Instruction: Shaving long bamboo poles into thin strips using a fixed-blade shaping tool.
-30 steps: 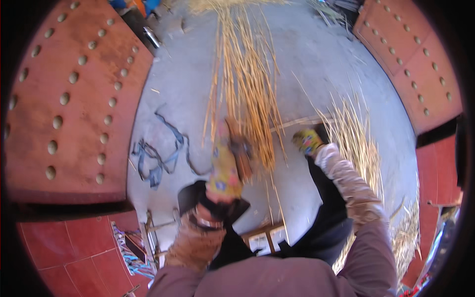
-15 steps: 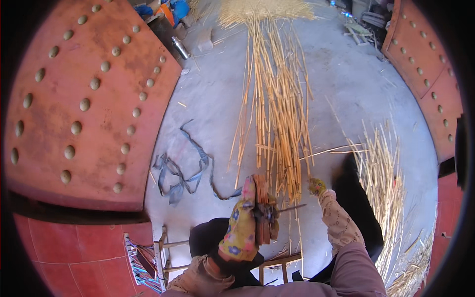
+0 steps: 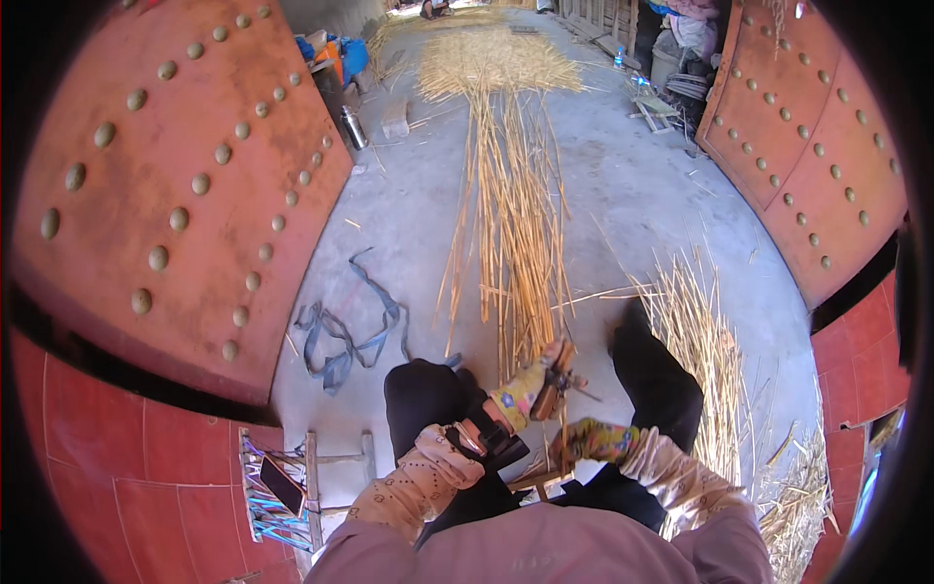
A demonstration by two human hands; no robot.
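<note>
My left hand (image 3: pixel 520 394), in a flowered glove, is wrapped round a small wooden tool (image 3: pixel 556 387) with a thin metal pin sticking out to the right. Just below and right of it, my right hand (image 3: pixel 601 441), also gloved, has its fingers curled in front of my lap. A thin reed stalk (image 3: pixel 562 420) seems to run from the tool down to those fingers; its grip is partly hidden. Beyond the tool, a long spread of golden reed stalks (image 3: pixel 518 243) lies on the concrete floor, its near ends close to my left hand.
Pale split stalks (image 3: pixel 696 350) lie beside my right leg. Far ahead is a flat straw-coloured heap (image 3: pixel 496 63). A dark strap (image 3: pixel 336 365) is on the floor at left. Studded red doors (image 3: pixel 209 185) flank both sides. A phone (image 3: pixel 282 485) rests on a corded stool (image 3: pixel 311 487).
The view has tilted up, showing more of the far floor. My right hand has come back and inward, from beside the reed ends to just below the tool. The left hand still holds the tool.
</note>
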